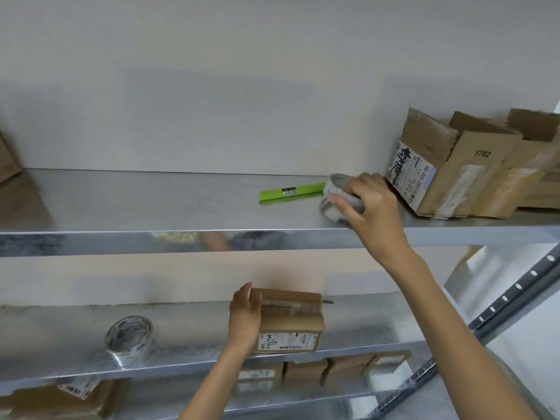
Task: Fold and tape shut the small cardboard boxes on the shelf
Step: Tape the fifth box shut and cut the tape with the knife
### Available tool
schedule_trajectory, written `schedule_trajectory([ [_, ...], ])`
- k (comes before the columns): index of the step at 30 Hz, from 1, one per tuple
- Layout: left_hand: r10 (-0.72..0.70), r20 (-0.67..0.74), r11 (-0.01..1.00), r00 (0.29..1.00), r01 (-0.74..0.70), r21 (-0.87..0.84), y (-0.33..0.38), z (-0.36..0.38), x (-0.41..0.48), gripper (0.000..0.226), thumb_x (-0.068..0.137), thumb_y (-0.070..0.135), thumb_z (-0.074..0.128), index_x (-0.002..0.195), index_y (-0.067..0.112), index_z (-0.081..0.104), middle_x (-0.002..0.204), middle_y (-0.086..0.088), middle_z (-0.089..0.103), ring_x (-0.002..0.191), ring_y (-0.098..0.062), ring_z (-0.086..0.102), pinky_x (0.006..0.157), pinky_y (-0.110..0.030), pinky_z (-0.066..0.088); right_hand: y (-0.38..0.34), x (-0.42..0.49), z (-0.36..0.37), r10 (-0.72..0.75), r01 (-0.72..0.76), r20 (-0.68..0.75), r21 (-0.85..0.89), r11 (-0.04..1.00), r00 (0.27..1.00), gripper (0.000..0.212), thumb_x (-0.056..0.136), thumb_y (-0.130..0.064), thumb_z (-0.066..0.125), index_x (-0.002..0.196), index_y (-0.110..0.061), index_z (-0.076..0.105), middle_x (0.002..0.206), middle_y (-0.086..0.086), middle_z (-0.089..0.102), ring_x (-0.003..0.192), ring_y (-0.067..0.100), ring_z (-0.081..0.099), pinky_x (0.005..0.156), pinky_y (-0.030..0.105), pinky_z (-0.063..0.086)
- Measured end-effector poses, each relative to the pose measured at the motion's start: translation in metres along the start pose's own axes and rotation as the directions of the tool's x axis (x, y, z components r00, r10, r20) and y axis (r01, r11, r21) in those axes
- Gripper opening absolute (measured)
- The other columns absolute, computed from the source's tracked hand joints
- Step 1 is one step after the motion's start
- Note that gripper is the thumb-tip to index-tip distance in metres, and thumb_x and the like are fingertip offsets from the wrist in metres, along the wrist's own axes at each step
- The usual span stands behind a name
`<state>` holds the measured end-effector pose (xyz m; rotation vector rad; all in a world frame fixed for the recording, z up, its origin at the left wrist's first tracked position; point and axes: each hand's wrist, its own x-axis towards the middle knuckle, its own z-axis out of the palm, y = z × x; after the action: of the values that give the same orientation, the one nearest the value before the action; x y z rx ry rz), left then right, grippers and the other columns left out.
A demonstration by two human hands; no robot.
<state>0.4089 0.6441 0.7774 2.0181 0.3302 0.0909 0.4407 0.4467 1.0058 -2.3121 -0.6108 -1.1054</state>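
Head view, question put: where is the small brown cardboard box (pixel 291 319) found, and how is it held?

Answer given: It is set on the middle metal shelf (pixel 197 338), long axis running left to right, with a clear strip seen along the top seam. Its left end is held by the left hand (pixel 244 316), thumb lapped onto the top.

Question put: And the right hand (pixel 372 204)?

Answer given: It is found at the upper metal shelf (pixel 151 201), where a grey-white roll of tape (pixel 335 183) is gripped, just beside a green plastic cutter (pixel 291 192). The box lies well below and to the left of that hand, so the roll would likely be brought down across to it. 1 more roll (pixel 128 338) is seen standing on the middle shelf, nearer the left hand.
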Motion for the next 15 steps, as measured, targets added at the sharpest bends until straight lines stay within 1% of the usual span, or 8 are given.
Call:
schedule_trajectory([
  [3,-0.086,0.042,0.988,0.995,0.091,-0.123,-0.004,0.002,-0.001,0.041,0.1,0.029,0.04,0.137,0.011,0.043,0.141,-0.009,0.046,0.128,-0.024,0.045,0.107,-0.031,0.034,0.005,0.003,0.004,0.017,-0.015,0.104,-0.019,1.0,0.994,0.025,0.085,-0.028,0.066,0.084,-0.004,0.059,0.083,0.004,0.05,0.083,0.025,0.046,0.071,0.02,0.024],
  [5,-0.078,0.06,0.989,0.995,0.085,-0.12,-0.004,0.004,-0.002,0.04,0.1,0.026,0.041,0.138,0.01,0.042,0.142,-0.009,0.046,0.128,-0.024,0.044,0.106,-0.029,0.033,-0.003,0.002,-0.003,0.025,-0.021,0.097,-0.048,0.999,0.995,0.034,0.086,-0.035,0.064,0.097,-0.003,0.058,0.095,0.007,0.052,0.094,0.027,0.047,0.08,0.021,0.028],
  [7,-0.1,0.029,0.985,0.995,0.103,-0.14,-0.003,0.007,-0.001,0.044,0.101,0.028,0.039,0.14,0.01,0.038,0.144,-0.009,0.043,0.129,-0.024,0.043,0.106,-0.03,0.032,-0.018,-0.011,-0.014,-0.079,0.072,-0.092,-0.083,0.994,0.993,0.03,0.092,-0.028,0.058,0.101,0.001,0.059,0.1,0.015,0.056,0.096,0.027,0.048,0.087,0.025,0.033],
  [9,-0.153,-0.02,0.97,0.988,0.146,-0.193,-0.004,0.01,0.001,0.048,0.101,0.032,0.038,0.142,0.009,0.036,0.144,-0.008,0.043,0.129,-0.025,0.044,0.106,-0.03,0.032,-0.041,-0.045,-0.012,-0.202,0.191,-0.28,-0.068,0.979,0.939,0.02,0.097,-0.014,0.048,0.092,0.001,0.061,0.085,0.017,0.061,0.083,0.026,0.052,0.08,0.03,0.041],
  [10,-0.177,-0.025,0.963,0.984,0.168,-0.211,-0.004,0.011,0.002,0.048,0.101,0.033,0.037,0.141,0.008,0.038,0.144,-0.009,0.044,0.129,-0.025,0.044,0.105,-0.029,0.032,-0.052,-0.068,-0.003,-0.23,0.235,-0.269,-0.013,0.972,0.935,0.02,0.097,-0.011,0.044,0.088,-0.002,0.059,0.077,0.015,0.062,0.075,0.025,0.052,0.073,0.032,0.043],
  [11,-0.205,-0.02,0.955,0.978,0.196,-0.221,-0.006,0.013,0.003,0.047,0.101,0.033,0.035,0.139,0.006,0.041,0.142,-0.01,0.046,0.127,-0.025,0.046,0.103,-0.027,0.032,-0.056,-0.094,0.014,-0.231,0.243,-0.155,0.061,0.968,0.96,0.021,0.097,-0.011,0.042,0.087,-0.004,0.059,0.074,0.013,0.061,0.071,0.024,0.053,0.068,0.033,0.044],
  [13,-0.237,-0.005,0.952,0.971,0.232,-0.202,-0.007,0.016,0.004,0.043,0.102,0.03,0.032,0.131,0.003,0.049,0.134,-0.013,0.053,0.113,-0.023,0.052,0.088,-0.018,0.034,-0.053,-0.14,0.063,-0.153,0.135,0.254,0.089,0.987,0.955,0.025,0.099,-0.021,0.042,0.099,-0.006,0.062,0.089,0.01,0.064,0.08,0.024,0.058,0.069,0.036,0.05],
  [15,-0.23,0.008,0.969,0.973,0.23,-0.094,-0.006,0.017,0.004,0.035,0.103,0.025,0.033,0.123,0.005,0.053,0.125,-0.013,0.058,0.101,-0.021,0.055,0.074,-0.014,0.03,-0.043,-0.171,0.109,-0.016,0.046,0.627,-0.032,0.998,0.779,0.047,0.099,-0.044,0.036,0.129,-0.011,0.051,0.127,0.008,0.058,0.116,0.025,0.055,0.091,0.043,0.05],
])
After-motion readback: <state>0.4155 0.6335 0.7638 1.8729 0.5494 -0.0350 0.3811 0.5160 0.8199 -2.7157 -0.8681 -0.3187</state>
